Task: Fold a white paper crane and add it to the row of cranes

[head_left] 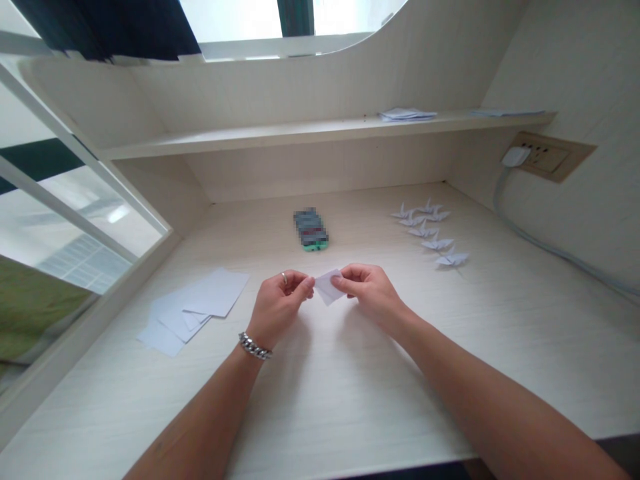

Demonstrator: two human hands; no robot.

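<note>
A small folded piece of white paper [328, 288] is held between my two hands above the desk, tilted so one corner points down. My left hand [286, 297] pinches its left corner between thumb and fingers; a ring and a chain bracelet are on that side. On the other side, my right hand [369, 287] grips the paper's right part, thumb on top. Several folded paper cranes [437, 244] stand in a loose group at the back right. Flat sheets of white paper [217, 293] lie overlapping to the left of my left hand.
A phone [311, 230], its screen pixelated, lies beyond my hands. Along the back runs a shelf [260, 137] bearing a paper stack [407, 115]. From the wall socket [553, 157] at right, a grey cable [550, 250] trails down beside the desk [400, 413].
</note>
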